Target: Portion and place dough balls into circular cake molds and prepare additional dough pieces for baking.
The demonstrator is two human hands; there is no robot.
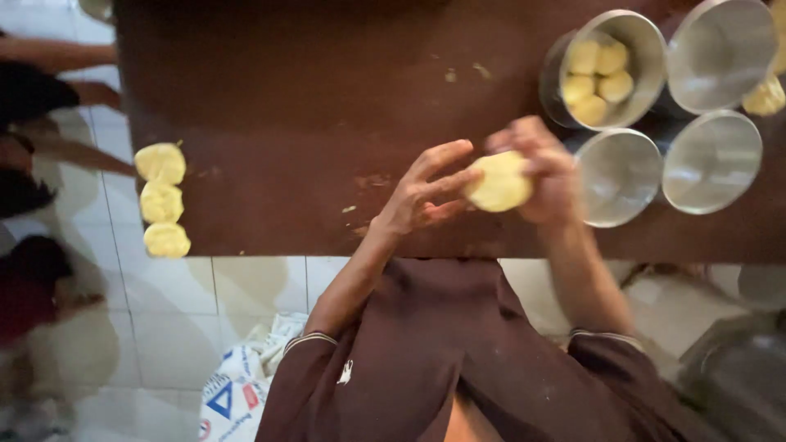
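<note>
Dark brown wood makes up the table, its near edge running above a pale tiled floor. Four round steel tins cluster at its right end (one holds several yellow dough balls). Three flattened dough rounds sit in a column at the left edge. Over the table's near edge, the pale yellow dough disc, smooth and slightly domed, is held between both hands. The right hand curls its fingers over the disc's far side, gripping it; the left hand has fingers spread, fingertips touching its edge.
</note>
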